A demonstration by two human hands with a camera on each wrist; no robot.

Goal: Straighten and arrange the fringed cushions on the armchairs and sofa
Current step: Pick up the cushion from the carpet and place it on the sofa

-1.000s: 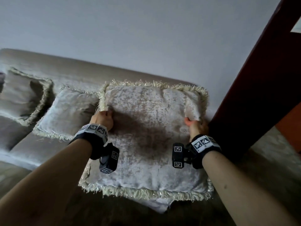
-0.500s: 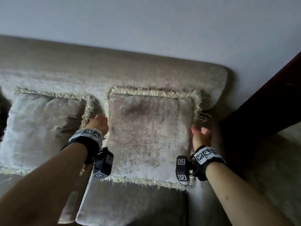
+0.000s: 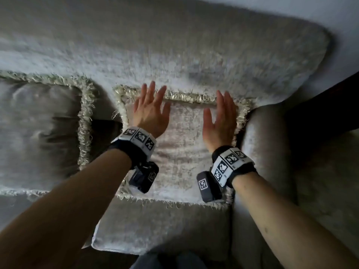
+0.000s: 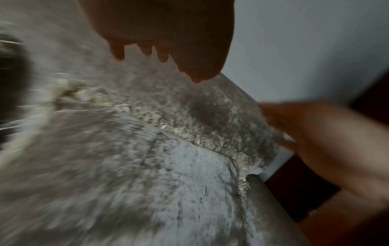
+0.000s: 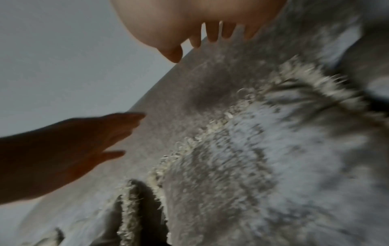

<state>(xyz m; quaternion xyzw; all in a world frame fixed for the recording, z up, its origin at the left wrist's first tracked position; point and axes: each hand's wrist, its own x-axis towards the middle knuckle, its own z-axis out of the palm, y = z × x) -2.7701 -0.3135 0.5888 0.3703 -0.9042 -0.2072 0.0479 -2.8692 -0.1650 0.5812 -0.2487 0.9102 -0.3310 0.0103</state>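
Observation:
A grey velvet fringed cushion [image 3: 180, 152] leans against the sofa backrest [image 3: 174, 45] at the right end of the seat. My left hand [image 3: 153, 105] lies open with spread fingers over its upper left corner. Over the upper right corner my right hand [image 3: 221, 113] is open too, fingers straight. The blurred wrist views show the left hand [image 4: 164, 41] and right hand [image 5: 200, 25] just above the cushion [image 4: 147, 183]; contact cannot be told. A second fringed cushion [image 3: 38, 129] stands to the left, a dark gap between the two.
The sofa's padded armrest [image 3: 268, 152] sits right against the cushion's right edge. Behind it stands dark wooden furniture [image 3: 330, 98]. A bare seat cushion [image 3: 165, 230] stretches in front of me. A pale wall [image 3: 310, 8] rises behind the backrest.
Both hands let go of the cushion's sides and moved up to its upper corners, fingers now spread. The cushion, carried a second ago, stands against the backrest.

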